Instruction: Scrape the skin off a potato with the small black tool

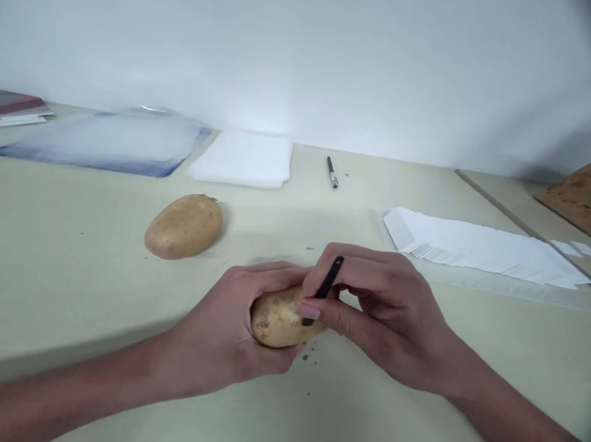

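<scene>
Head view: two hands around one potato [274, 323].
Left fingers [287, 364] wrap the potato; right fingers [310, 310] pinch a slim black tool [330, 276] against its top. Left beyond it, another potato [185, 227] lies on the table [97, 262].

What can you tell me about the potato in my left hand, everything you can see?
The potato is rounded, with yellowish-tan skin, brown blemishes near its left end and a paler patch beside your right thumb. It lies roughly sideways above the table, cupped by your left hand. Your right hand holds a thin black tool whose lower end seems to meet it. Fingers hide its far side and part of its right end.
</scene>
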Action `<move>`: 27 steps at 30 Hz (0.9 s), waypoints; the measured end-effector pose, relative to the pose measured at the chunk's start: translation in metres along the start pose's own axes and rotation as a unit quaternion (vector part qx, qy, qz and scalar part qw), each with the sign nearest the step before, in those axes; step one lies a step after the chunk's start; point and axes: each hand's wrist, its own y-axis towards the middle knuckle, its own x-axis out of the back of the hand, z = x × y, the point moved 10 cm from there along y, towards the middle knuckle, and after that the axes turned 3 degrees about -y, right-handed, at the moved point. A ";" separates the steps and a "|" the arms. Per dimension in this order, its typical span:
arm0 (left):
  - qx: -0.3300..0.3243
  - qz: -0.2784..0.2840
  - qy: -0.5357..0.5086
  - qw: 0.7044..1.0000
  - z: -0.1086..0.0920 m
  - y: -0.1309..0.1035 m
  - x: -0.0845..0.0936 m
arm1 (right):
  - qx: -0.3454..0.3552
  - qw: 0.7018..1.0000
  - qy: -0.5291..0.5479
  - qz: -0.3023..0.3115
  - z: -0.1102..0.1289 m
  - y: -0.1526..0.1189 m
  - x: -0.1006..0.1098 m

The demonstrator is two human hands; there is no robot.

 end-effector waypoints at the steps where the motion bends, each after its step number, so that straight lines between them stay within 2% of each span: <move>1: 0.000 0.000 0.001 1.000 0.000 0.000 0.000 | 0.004 1.000 0.003 0.004 0.000 0.000 -0.001; 9: -0.016 0.005 0.004 1.000 -0.002 -0.002 0.000 | 0.003 1.000 0.013 0.014 -0.001 0.000 -0.002; 14: -0.008 0.006 0.005 1.000 0.001 -0.002 0.000 | -0.020 0.998 0.048 -0.035 -0.005 0.000 0.007; 19: -0.011 0.006 0.004 1.000 0.002 -0.002 0.000 | -0.017 0.998 0.012 -0.054 -0.004 0.000 0.010; 27: -0.006 0.005 0.006 1.000 0.002 -0.001 0.000 | -0.003 0.999 -0.005 -0.052 -0.003 0.000 0.008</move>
